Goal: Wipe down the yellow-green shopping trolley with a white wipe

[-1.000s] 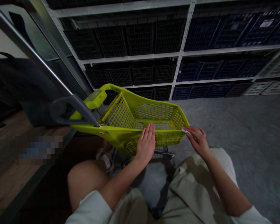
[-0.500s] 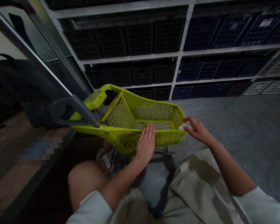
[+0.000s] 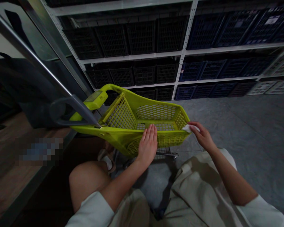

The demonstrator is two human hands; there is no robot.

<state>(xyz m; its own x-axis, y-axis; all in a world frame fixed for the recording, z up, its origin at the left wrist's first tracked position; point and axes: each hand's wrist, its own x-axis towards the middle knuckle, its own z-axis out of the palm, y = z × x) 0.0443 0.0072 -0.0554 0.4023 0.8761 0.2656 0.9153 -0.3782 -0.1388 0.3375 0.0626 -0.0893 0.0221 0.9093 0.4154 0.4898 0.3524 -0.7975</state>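
A yellow-green plastic shopping cart [image 3: 123,134] stands in front of my knees, its basket showing only its bare grid. My left hand [image 3: 148,143] lies flat on the near rim, fingers stretched out and close together, holding nothing. At the basket's right-end corner, my right hand [image 3: 202,134] pinches a crumpled white tissue or cloth [image 3: 187,128], which touches the rim there. A grey handle with a metal pole [image 3: 49,73] reaches the cart's near rim at the left; how the two join is hard to make out.
White metal shelving [image 3: 132,58] with rows of dark crates [image 3: 142,37] and blue crates [image 3: 210,70] runs along the back. A wooden surface [image 3: 7,151] with a dark edge lies to the left. Grey floor [image 3: 251,126] stretches to the right.
My right hand and the white tissue or cloth have shifted slightly right and outward at the corner. My left hand and the cart are nearly where they were.
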